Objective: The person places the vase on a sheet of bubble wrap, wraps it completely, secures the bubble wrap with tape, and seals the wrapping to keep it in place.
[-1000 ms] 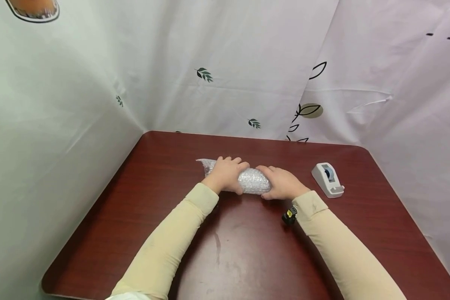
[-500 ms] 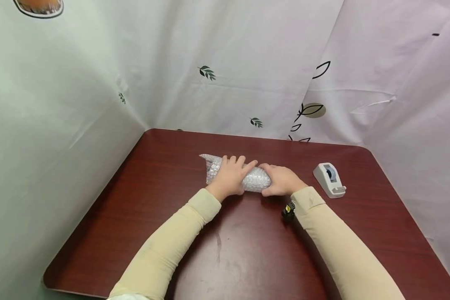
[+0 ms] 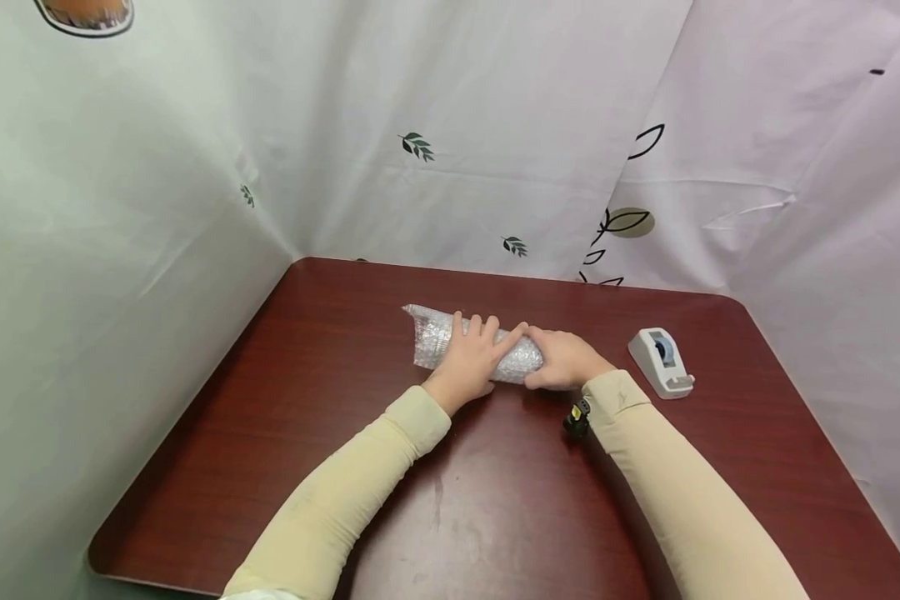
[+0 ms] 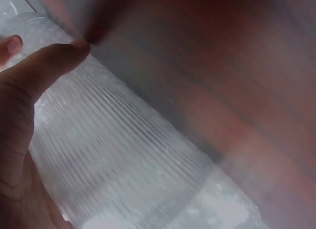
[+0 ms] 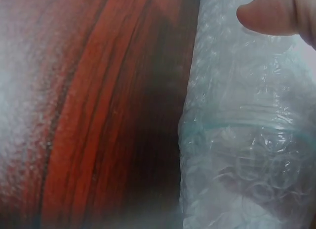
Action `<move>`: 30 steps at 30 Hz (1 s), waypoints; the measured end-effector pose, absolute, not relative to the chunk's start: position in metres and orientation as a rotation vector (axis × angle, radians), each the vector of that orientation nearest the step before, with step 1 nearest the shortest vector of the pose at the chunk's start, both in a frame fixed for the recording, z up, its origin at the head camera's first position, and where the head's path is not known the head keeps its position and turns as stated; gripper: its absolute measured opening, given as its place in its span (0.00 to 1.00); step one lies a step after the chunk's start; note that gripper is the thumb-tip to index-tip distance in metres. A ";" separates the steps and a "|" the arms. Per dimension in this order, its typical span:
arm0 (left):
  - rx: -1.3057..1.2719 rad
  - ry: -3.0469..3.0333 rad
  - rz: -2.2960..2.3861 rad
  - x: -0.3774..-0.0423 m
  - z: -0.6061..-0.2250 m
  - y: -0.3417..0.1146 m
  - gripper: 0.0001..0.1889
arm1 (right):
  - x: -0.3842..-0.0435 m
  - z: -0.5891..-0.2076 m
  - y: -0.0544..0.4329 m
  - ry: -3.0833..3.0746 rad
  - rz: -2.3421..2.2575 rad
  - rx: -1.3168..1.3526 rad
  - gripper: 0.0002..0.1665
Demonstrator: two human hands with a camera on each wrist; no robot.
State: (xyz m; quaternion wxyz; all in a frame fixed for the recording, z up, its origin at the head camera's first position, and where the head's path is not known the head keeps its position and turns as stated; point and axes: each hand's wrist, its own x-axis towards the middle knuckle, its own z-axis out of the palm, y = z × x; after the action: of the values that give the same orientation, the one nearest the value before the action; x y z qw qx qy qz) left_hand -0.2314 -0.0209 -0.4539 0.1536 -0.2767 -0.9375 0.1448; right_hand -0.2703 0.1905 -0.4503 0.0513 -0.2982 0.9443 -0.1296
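A roll of bubble wrap (image 3: 521, 360) lies on the table, wrapped round a clear ribbed object whose ridges show in the left wrist view. My left hand (image 3: 468, 360) rests across the roll with fingers spread, its thumb at the near side. At the roll's right end my right hand (image 3: 564, 358) grips the bubble wrap, thumb on the near side and fingers over the far side. The loose left end of the wrap flares past my left hand. In the right wrist view, a pale greenish rim shows through the bubble wrap (image 5: 247, 91), with my thumb (image 5: 269, 14) on it.
A white tape dispenser (image 3: 660, 363) with a blue roll stands to the right on the dark red wooden table (image 3: 307, 375). White printed curtains (image 3: 480, 100) surround the table's back and sides. A small black camera (image 3: 577, 419) sits under the right wrist.
My left hand has shifted right along the roll and spread its fingers, baring more of the wrap's left end. The right hand keeps its grip at the right end.
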 end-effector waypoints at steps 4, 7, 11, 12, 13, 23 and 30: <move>-0.779 -2.675 0.432 -0.230 -0.454 -0.018 0.56 | -0.272 -0.448 0.191 2.854 -0.448 -0.915 0.55; -0.779 -2.647 0.434 -0.230 -0.455 -0.017 0.51 | -0.273 -0.447 0.191 2.845 -0.478 -0.919 0.52; -0.786 -2.631 0.468 -0.232 -0.455 -0.016 0.46 | -0.275 -0.447 0.194 2.833 -0.505 -0.942 0.49; -0.786 -2.633 0.479 -0.232 -0.455 -0.016 0.46 | -0.275 -0.447 0.195 2.826 -0.519 -0.951 0.49; -0.786 -2.639 0.489 -0.232 -0.455 -0.015 0.46 | -0.275 -0.447 0.196 2.814 -0.538 -0.961 0.49; -0.808 -2.797 0.448 -0.235 -0.450 -0.014 0.65 | -0.262 -0.439 0.218 2.769 -0.575 -1.053 0.58; -0.814 -2.823 0.370 -0.236 -0.447 -0.013 0.62 | -0.259 -0.427 0.267 2.945 -0.701 -1.006 0.44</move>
State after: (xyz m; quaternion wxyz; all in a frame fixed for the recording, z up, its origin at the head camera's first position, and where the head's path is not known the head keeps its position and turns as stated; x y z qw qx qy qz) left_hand -0.2361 -0.0135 -0.4465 0.0903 -0.2736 -0.9495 0.1243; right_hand -0.2589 0.2670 -0.4272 -0.0242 -0.3154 0.9229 -0.2196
